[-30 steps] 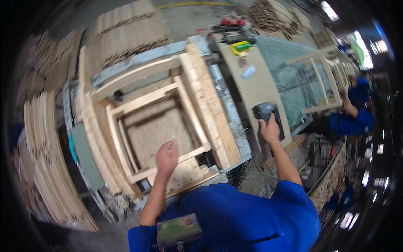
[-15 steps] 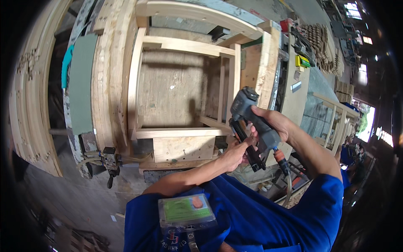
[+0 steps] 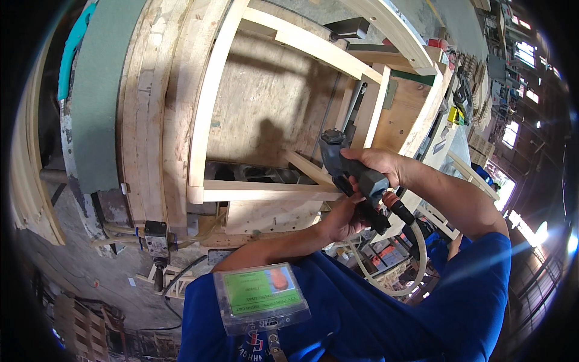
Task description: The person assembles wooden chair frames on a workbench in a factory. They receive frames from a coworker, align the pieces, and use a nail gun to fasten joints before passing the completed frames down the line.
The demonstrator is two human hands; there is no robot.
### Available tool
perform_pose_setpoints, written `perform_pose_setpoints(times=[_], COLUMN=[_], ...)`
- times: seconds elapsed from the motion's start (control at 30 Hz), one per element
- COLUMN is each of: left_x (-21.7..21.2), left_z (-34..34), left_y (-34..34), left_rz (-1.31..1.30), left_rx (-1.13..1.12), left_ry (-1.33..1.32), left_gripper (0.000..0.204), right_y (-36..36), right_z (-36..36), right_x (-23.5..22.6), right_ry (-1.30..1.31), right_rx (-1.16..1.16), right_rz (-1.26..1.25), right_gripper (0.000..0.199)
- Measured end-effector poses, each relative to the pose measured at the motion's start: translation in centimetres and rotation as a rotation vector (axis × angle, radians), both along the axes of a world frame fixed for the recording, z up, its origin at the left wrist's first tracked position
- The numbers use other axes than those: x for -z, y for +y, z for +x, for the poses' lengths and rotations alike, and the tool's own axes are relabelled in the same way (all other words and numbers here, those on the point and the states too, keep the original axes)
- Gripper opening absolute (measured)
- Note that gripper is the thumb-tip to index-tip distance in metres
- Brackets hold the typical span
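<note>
Both of my hands are on a dark grey air nail gun [image 3: 365,182] held over the near right corner of a pale wooden frame [image 3: 259,192]. My right hand [image 3: 381,165] is closed around its body from the right. Lower down, my left hand [image 3: 345,221] grips the black magazine, partly hidden beneath the tool. An orange-and-black coupling joins the gun to a clear air hose [image 3: 420,250], which loops down in front of my right side. The frame's near rail passes just behind my left hand. Whether the gun's nose touches the wood cannot be made out.
Wooden boards [image 3: 172,114] line the bench's left side, beside a green-grey panel [image 3: 105,114] and a teal handle [image 3: 73,48]. A lever valve [image 3: 157,241] hangs at the near left edge. Beyond the frame is a curved rail [image 3: 392,30]. Another person [image 3: 428,238] is partly visible behind the hose.
The view has shifted and turned, so the frame appears larger and tilted. Both hands still hold the nail gun, now a little lower and seen more from above. More hose shows.
</note>
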State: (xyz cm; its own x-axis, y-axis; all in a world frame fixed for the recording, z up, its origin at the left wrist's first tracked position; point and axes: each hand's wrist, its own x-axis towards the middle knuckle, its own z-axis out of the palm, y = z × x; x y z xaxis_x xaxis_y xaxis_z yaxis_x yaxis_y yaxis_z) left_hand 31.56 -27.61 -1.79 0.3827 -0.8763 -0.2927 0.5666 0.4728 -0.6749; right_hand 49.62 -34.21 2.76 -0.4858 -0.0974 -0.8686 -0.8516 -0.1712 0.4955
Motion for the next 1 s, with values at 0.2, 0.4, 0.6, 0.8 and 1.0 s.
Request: perform_pose_setpoints(times=[0.2,0.4,0.6,0.8,1.0], left_x=[-0.8,-2.5,1.1,3.0,4.0], left_z=[-0.7,-0.3,4.9,16.7,20.6], left_y=[-0.2,0.7,0.5,-0.1,-0.3], left_rz=[-0.047,0.074,0.632,1.157,1.239], left_rx=[0.021,0.155,0.079,0.187,0.337], left_ry=[-0.022,-0.174,-0.809,-1.087,-1.172], left_gripper=[0.039,0.039,0.040,0.045,0.047], right_y=[0.6,-0.9,-3.6,-3.9,-4.8], right_z=[-0.1,-1.2,-3.1,0.3,3.5], right_x=[-1.7,-4.5,-8.5,-5.1,-2.6], right_ry=[0.005,-0.124,-0.754,-1.323,-1.375], right_rx=[-0.033,-0.001,0.088,0.258,0.260], right_rz=[-0.075,-0.089,0.026,-0.122,-0.163], right_gripper=[0.055,0.056,0.056,0.053,0.061])
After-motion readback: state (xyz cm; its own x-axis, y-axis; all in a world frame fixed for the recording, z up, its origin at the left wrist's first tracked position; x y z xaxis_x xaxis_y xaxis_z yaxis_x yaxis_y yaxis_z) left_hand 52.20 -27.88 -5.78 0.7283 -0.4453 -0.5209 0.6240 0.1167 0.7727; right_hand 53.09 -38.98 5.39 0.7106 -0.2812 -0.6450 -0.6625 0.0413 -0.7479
